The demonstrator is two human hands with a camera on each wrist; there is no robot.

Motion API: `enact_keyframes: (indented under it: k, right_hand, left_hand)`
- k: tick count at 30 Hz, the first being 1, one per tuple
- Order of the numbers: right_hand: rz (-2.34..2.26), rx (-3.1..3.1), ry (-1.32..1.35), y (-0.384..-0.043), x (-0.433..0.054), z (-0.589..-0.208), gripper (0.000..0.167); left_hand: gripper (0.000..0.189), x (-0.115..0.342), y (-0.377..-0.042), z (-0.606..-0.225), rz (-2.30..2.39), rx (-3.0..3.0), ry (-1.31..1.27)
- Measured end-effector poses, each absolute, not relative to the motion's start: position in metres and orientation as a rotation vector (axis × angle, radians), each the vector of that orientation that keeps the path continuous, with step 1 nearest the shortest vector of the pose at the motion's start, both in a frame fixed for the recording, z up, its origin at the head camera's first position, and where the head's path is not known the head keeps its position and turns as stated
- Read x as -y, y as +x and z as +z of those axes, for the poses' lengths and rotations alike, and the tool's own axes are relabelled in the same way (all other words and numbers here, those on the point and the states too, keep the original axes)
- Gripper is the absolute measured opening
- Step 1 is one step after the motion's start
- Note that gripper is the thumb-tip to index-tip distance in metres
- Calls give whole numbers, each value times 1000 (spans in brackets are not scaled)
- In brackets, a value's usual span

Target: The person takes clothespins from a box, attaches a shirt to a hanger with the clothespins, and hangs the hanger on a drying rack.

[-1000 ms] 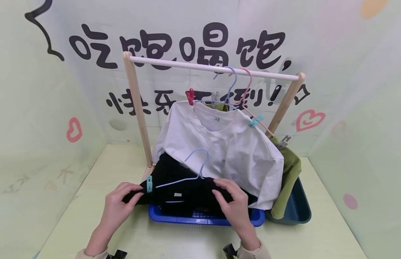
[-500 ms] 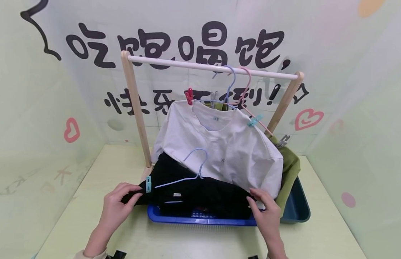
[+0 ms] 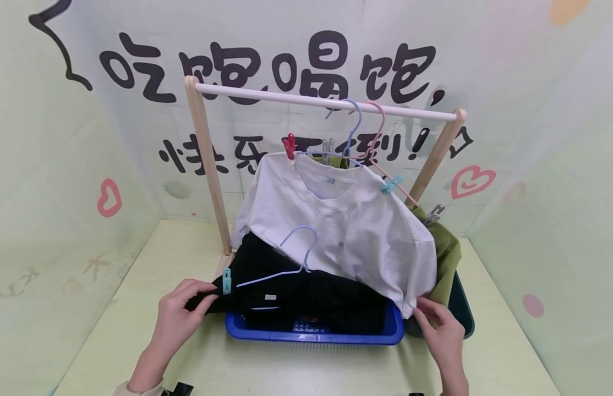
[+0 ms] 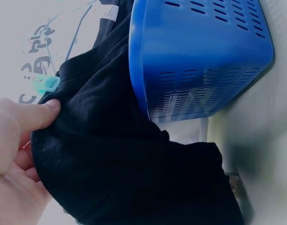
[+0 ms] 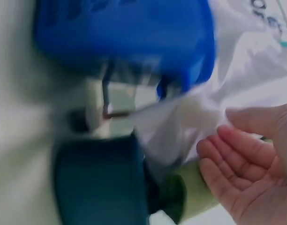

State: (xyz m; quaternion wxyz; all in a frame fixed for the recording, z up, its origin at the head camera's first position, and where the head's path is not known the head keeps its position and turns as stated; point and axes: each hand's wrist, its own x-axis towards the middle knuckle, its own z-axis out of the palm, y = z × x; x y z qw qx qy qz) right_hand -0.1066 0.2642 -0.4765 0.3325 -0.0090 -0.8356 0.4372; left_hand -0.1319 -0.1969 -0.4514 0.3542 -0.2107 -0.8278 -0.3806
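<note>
My left hand (image 3: 184, 308) pinches the left shoulder of a black garment (image 3: 316, 297), beside a turquoise clothespin (image 3: 227, 281) clipped on it. Thumb on top and the other fingers behind the cloth show in the left wrist view. A blue hanger (image 3: 305, 264) pokes out of the garment's neck, its hook up and off the rail. At the lower right, my right hand (image 3: 442, 330) pinches the sleeve edge of a white T-shirt (image 3: 336, 225) between thumb and fingers. This T-shirt hangs on another blue hanger (image 3: 353, 132) with red (image 3: 289, 146) and turquoise clothespins.
A wooden rack with a white rail (image 3: 286, 99) stands behind. On it, a pink hanger (image 3: 378, 132) bears an olive garment (image 3: 445, 253) behind the T-shirt. A blue basket (image 3: 311, 336) lies under the black garment, with a dark teal bin (image 3: 464, 313) to its right.
My right hand has left the black garment's middle and moved right, past its right end, to the white T-shirt's sleeve, which shifts slightly right. My left hand keeps its hold.
</note>
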Motion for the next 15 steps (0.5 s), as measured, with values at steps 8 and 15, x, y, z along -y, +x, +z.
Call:
enact_keyframes:
  k: [8,15]
  right_hand:
    - [946,2606,-190,-114,-286,-489,15]
    - [815,2800,-162,-127,-293,-498,15]
  left_hand:
    - [36,198,-131,-452,-979,2135,-533]
    - [34,199,-130,-453,-985,2144,-526]
